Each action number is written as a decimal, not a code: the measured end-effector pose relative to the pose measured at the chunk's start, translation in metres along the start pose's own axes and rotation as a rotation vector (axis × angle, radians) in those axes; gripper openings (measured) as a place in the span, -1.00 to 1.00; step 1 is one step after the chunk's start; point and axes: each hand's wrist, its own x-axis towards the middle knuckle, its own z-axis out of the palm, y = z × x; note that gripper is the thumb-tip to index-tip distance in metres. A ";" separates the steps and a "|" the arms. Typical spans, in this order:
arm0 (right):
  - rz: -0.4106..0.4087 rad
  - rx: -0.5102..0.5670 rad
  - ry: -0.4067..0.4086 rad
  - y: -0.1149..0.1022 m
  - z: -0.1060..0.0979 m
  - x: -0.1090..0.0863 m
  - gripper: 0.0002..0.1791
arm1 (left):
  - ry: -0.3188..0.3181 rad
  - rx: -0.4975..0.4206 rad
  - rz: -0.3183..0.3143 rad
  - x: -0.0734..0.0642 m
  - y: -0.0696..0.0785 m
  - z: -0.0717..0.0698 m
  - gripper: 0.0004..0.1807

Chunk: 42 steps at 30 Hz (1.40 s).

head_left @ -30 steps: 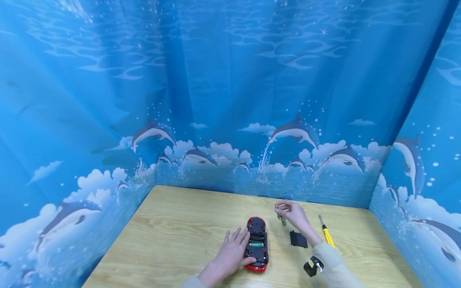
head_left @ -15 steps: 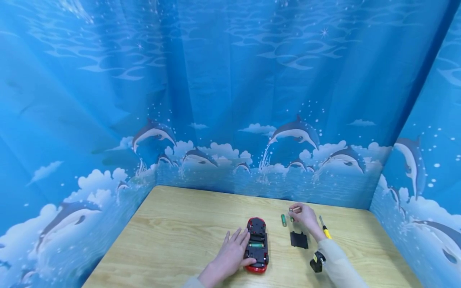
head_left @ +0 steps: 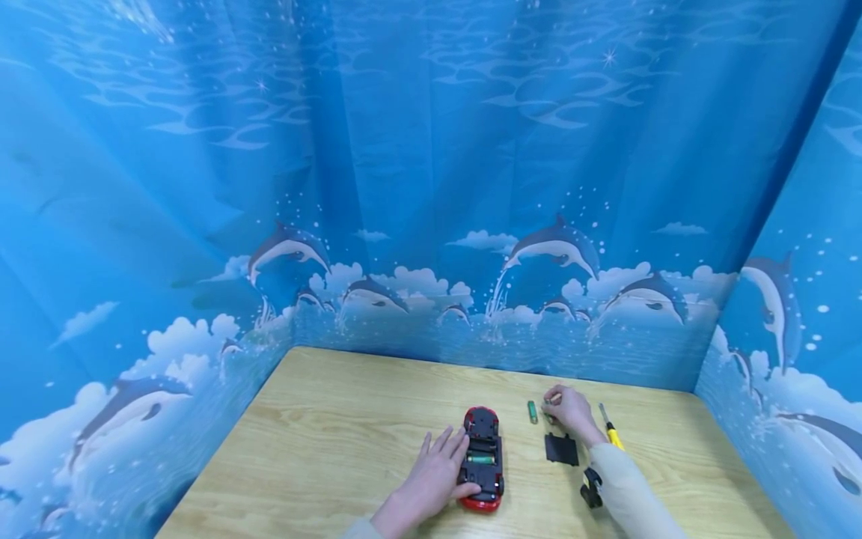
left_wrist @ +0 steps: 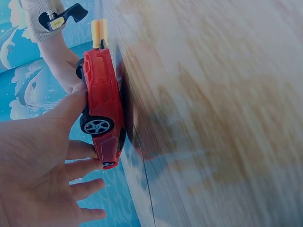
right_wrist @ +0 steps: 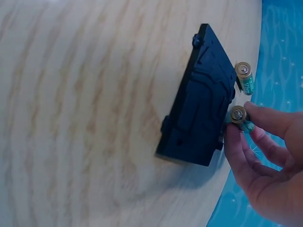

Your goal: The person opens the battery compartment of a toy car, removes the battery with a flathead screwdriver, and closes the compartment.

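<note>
A red toy car (head_left: 481, 485) lies upside down on the table, its black underside and uncovered battery compartment facing up. One green battery (head_left: 481, 460) shows inside the compartment. My left hand (head_left: 431, 473) rests against the car's left side, thumb over the underside and fingers spread straight. Between thumb and fingers, my right hand (head_left: 572, 412) pinches a green battery (right_wrist: 238, 115) low over the table, just beyond the black battery cover (head_left: 562, 449). Beside it lies another green battery (head_left: 532, 412). In the right wrist view, both batteries show their gold ends, behind the cover.
A screwdriver (head_left: 611, 430) with a yellow handle lies right of the right hand, partly hidden by the sleeve. The wooden table (head_left: 337, 419) meets a blue dolphin-print curtain (head_left: 431, 224) at the back and sides.
My right hand has moved right with a battery pinched in it, then slightly lower. The other loose battery is now in plain sight on the table. The left hand and car hold still.
</note>
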 end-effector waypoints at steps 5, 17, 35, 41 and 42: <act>0.007 -0.047 0.004 0.000 0.000 0.000 -0.85 | -0.005 0.003 -0.008 0.000 0.001 0.000 -0.08; 0.028 -0.020 -0.004 0.007 0.001 0.001 -0.81 | -0.009 -0.004 -0.009 0.000 0.000 0.000 -0.08; -0.101 -0.020 0.102 -0.011 -0.010 -0.005 -0.74 | -0.005 0.001 -0.007 0.001 0.000 0.001 -0.07; -0.147 0.110 0.079 -0.035 -0.011 -0.016 -0.72 | 0.003 0.005 0.001 0.000 -0.001 0.001 -0.08; -0.153 0.140 0.060 -0.039 -0.011 -0.019 -0.72 | 0.004 0.007 0.002 0.001 -0.001 0.002 -0.08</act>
